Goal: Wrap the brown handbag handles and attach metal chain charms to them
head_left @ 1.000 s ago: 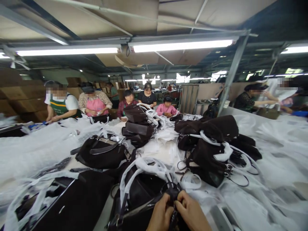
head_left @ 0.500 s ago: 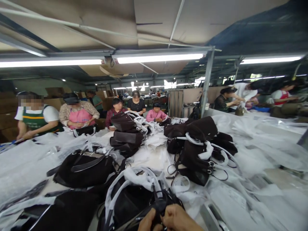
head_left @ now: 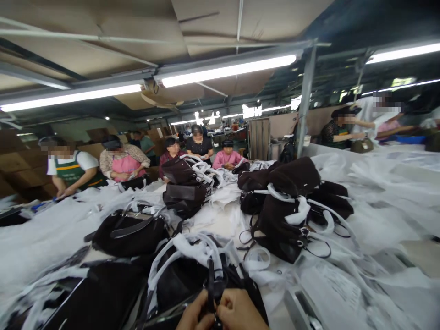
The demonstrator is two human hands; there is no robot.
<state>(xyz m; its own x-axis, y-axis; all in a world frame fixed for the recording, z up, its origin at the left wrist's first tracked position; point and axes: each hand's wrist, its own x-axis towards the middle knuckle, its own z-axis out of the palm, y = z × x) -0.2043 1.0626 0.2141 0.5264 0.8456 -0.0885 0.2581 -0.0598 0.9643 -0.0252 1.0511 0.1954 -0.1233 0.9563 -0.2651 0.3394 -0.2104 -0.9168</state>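
Observation:
Right in front of me lies a black handbag [head_left: 178, 282], its handles [head_left: 194, 245] wrapped in white paper. My left hand [head_left: 196, 314] is closed around a dark strap [head_left: 211, 286] at the bag's near side. Close beside it, my right hand [head_left: 240, 309] pinches the same strap area, thumb and fingers pressed together. The ends of the strap between my fingertips are partly hidden. Another dark bag [head_left: 99, 293] lies to the left of my hands.
Dark bags are piled at the centre [head_left: 185, 197] and right [head_left: 280, 229]; one bag [head_left: 132, 233] lies left of centre. White wrapping sheets [head_left: 388, 192] spread over the table. A grey metal box [head_left: 302, 309] stands right of my hands. Several people sit across the table, one in a green apron [head_left: 70, 172].
Both my hands have shifted slightly left and down with the strap, which now stands more upright between them. The camera view has tilted and turned a little left.

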